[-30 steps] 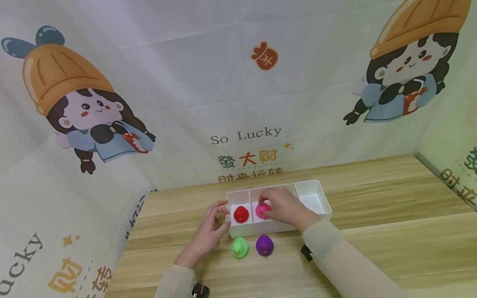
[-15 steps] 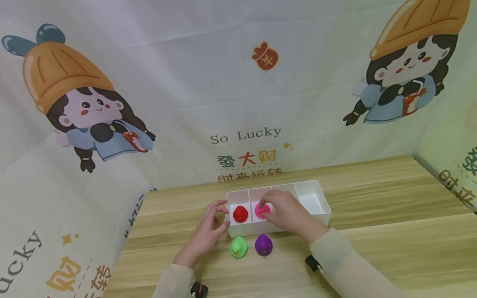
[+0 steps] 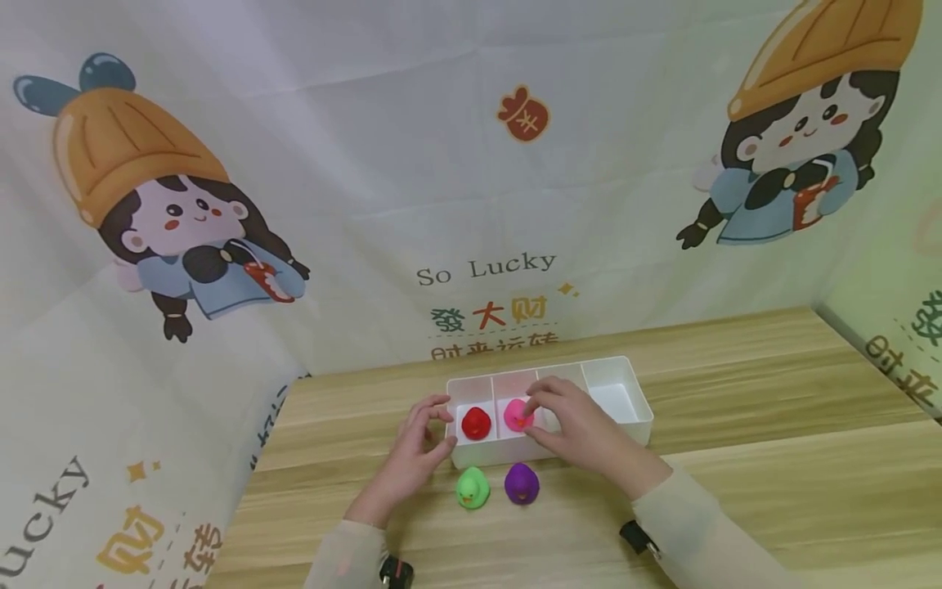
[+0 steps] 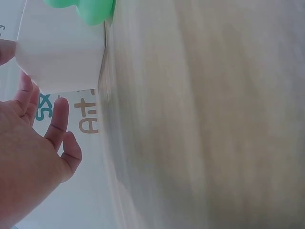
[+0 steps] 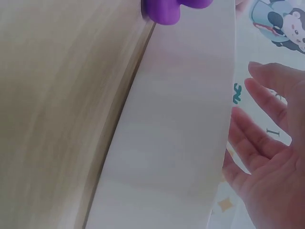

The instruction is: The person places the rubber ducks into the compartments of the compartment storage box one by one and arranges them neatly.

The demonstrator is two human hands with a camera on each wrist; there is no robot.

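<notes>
A white divided box stands on the wooden table. In its leftmost compartment sits a red rubber duck, and a pink rubber duck is in the compartment beside it. My left hand is at the box's left end, fingers loosely bent, fingertips right at the rim. Over the box hovers my right hand, thumb and fingers apart with nothing between them; in the head view its fingertips overlap the pink duck's right side. In front of the box are a green rubber duck and a purple rubber duck.
The box's rightmost compartment has a bare white floor. Behind the table hangs a printed cloth with cartoon figures and lettering. Black wrist devices show below both sleeves.
My right hand has let go of the pink duck and drawn back to the right, its fingers spreading. The pink duck stays in its compartment. My left hand keeps its place.
</notes>
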